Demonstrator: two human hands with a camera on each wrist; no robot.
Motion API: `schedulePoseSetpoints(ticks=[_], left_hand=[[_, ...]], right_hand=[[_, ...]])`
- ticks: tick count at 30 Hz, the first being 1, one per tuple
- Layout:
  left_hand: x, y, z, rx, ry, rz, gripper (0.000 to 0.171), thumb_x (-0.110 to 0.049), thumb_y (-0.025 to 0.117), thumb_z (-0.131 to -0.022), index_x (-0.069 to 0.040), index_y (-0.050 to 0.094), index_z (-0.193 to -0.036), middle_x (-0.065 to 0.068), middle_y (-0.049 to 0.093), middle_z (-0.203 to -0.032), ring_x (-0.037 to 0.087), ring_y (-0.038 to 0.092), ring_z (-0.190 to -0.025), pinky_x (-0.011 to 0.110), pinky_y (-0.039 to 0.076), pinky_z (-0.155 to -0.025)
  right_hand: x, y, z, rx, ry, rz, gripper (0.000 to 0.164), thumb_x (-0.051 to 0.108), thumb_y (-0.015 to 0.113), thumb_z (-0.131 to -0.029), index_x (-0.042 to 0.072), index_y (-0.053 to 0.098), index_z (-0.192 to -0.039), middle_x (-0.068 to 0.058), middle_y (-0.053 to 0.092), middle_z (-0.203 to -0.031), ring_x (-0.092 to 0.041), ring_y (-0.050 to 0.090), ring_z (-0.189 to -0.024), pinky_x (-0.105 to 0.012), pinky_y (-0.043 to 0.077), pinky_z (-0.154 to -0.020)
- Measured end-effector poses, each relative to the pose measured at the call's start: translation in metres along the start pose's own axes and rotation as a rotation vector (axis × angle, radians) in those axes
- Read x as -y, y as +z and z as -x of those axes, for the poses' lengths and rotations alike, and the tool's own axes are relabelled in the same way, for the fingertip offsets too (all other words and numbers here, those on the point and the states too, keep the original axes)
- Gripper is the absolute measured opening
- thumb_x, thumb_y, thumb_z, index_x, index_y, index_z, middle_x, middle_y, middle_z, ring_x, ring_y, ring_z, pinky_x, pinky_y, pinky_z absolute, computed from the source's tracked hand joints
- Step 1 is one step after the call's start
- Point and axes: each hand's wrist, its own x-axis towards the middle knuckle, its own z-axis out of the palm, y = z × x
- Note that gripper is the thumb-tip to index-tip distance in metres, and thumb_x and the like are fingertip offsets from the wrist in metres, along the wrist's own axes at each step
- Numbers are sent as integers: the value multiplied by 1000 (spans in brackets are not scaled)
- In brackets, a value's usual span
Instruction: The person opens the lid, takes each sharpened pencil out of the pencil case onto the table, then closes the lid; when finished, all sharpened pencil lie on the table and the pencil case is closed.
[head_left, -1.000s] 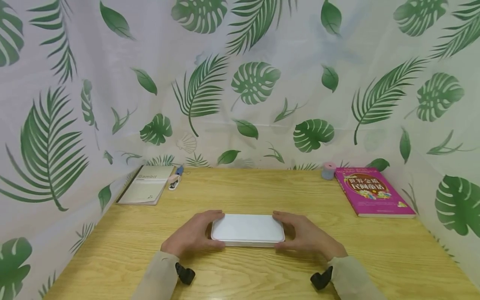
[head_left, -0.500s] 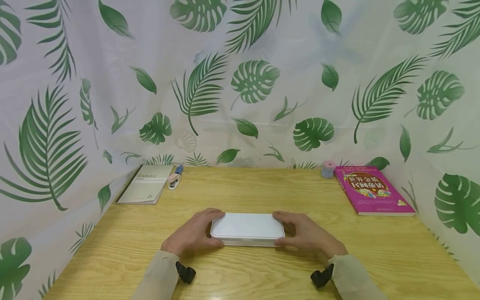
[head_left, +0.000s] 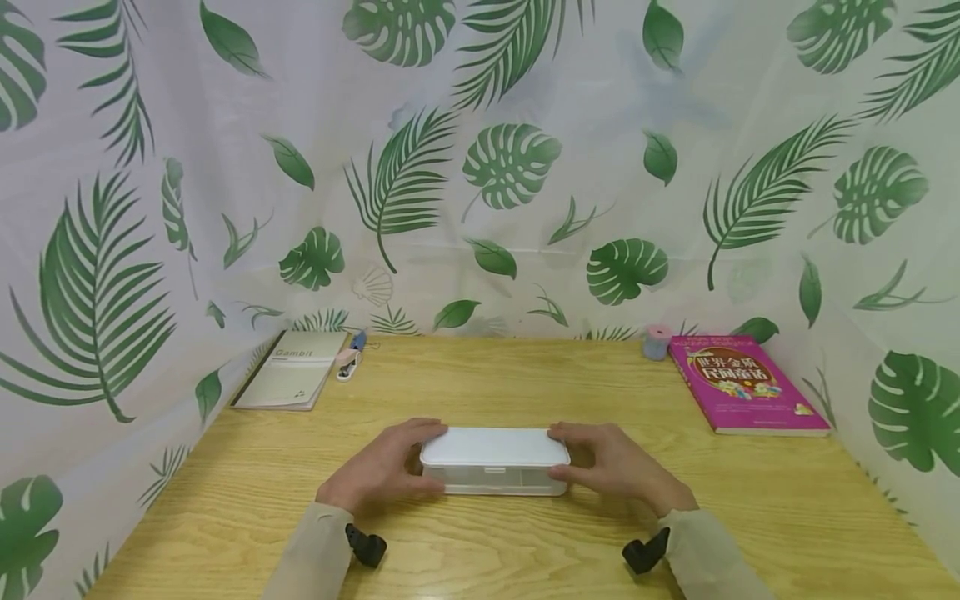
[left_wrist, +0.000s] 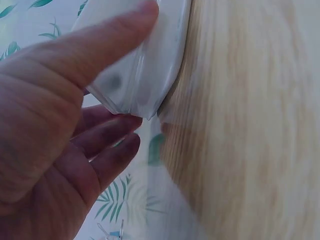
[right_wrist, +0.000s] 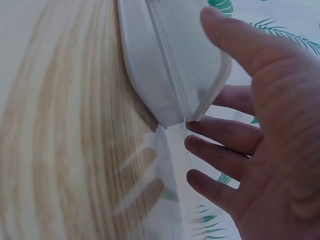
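Observation:
A long white plastic pencil case (head_left: 495, 447) lies crosswise on the wooden table in front of me in the head view. Its lid stands a little raised at the front, with a small clasp at the middle of that edge and a pale gap below. My left hand (head_left: 382, 467) holds the left end, thumb at the front and fingers at the back. At the other end, my right hand (head_left: 618, 468) holds it the same way. Both wrist views show a thumb over the case's front, while fingertips reach its end corner; the right wrist view shows lid and base parted.
A beige notebook (head_left: 292, 371) lies at the back left, beside a small pink-and-white item (head_left: 348, 363) and a blue binder clip (head_left: 358, 340). At the back right are a pink-and-blue cylinder (head_left: 657, 342) and a magenta book (head_left: 746, 385). Leaf-patterned cloth (head_left: 525, 83) surrounds the table (head_left: 495, 375).
The front edge of the pencil case's lid has risen, and the front gap and clasp have come into view. My thumbs have shifted slightly upward; the hands stay at both ends.

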Motion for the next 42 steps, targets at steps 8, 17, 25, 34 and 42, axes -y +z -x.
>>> schedulePoseSetpoints(ticks=[8, 17, 25, 34, 42], left_hand=[[3, -1, 0, -25, -11, 24, 82, -40, 84, -79, -17, 48, -149, -1, 48, -148, 22, 43, -136, 45, 37, -111], [5, -1, 0, -55, -51, 58, 95, -42, 88, -74, -16, 41, -152, 3, 56, -139, 23, 52, -127, 47, 39, -109], [5, -1, 0, -66, -48, 75, 93, -40, 89, -72, -16, 43, -150, 3, 59, -136, 26, 54, -127, 46, 40, -109], [5, -2, -2, -88, -64, 38, 94, -42, 90, -71, -16, 44, -148, 6, 59, -135, 26, 52, -129, 45, 41, -108], [6, -2, -3, -97, -57, 46, 105, -36, 91, -70, -21, 32, -155, 4, 57, -141, 27, 48, -134, 48, 33, -113]], right_hand=[[-1, 1, -3, -118, 0, -17, 50, 50, 70, -89, 16, 71, -126, -1, 68, -125, -26, 62, -120, -51, 47, -101], [-7, 4, -14, -413, -264, 28, 19, 19, 80, -85, 14, 79, -104, 2, 76, -101, -16, 72, -93, -36, 59, -80], [-10, 3, -24, -523, -479, 23, 32, 0, 81, -78, 9, 77, -109, -3, 76, -99, -15, 72, -87, -20, 55, -80], [-12, -3, -29, -553, -599, 69, 44, -10, 77, -76, 9, 75, -116, 0, 74, -101, -13, 69, -85, -17, 53, -80], [-13, -2, -31, -533, -526, 61, 47, -17, 66, -83, 7, 72, -123, -3, 73, -97, -19, 67, -81, -14, 51, -80]])
